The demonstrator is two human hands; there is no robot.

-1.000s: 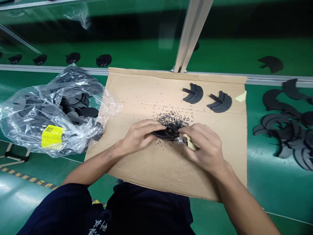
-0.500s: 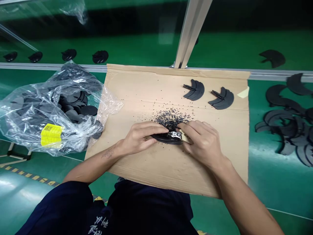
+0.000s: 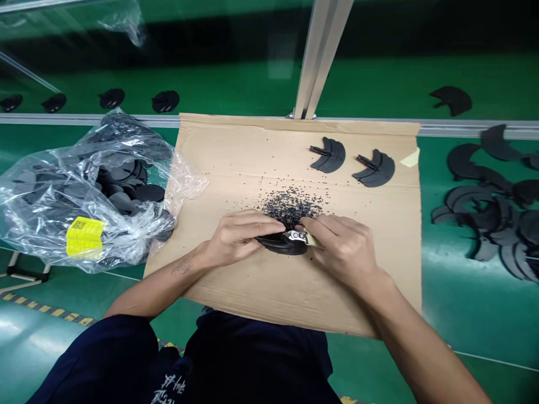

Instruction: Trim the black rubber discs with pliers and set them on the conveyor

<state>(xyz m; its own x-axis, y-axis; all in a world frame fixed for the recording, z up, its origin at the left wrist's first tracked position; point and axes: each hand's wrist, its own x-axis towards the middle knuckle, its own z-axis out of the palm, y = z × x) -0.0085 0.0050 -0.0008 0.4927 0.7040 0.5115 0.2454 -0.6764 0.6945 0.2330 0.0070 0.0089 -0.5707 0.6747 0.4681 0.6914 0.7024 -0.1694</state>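
Note:
My left hand (image 3: 238, 237) pinches a curved black plastic part (image 3: 275, 243) by its left end, holding it low over the cardboard. Wrapped round the pale handles of small metal nippers (image 3: 296, 235) is my right hand (image 3: 343, 244). The nippers' jaws lie against the part's upper side; the exact contact is too small to tell. Just beyond both hands spreads a heap of tiny black plastic bits (image 3: 290, 205). Two fan-shaped black parts, one on the left (image 3: 330, 155) and one on the right (image 3: 378, 168), lie on the cardboard farther back.
A cardboard sheet (image 3: 252, 297) covers the middle of the green table (image 3: 446, 303). On the left sits a clear plastic bag (image 3: 50, 185) of black discs with a yellow label (image 3: 85, 237). More curved black parts (image 3: 497, 219) pile up at right. A metal post (image 3: 322, 56) rises behind.
The view has shifted slightly, so the scene sits a little farther left. Both hands keep their hold on the part and the nippers, whose jaws have turned slightly.

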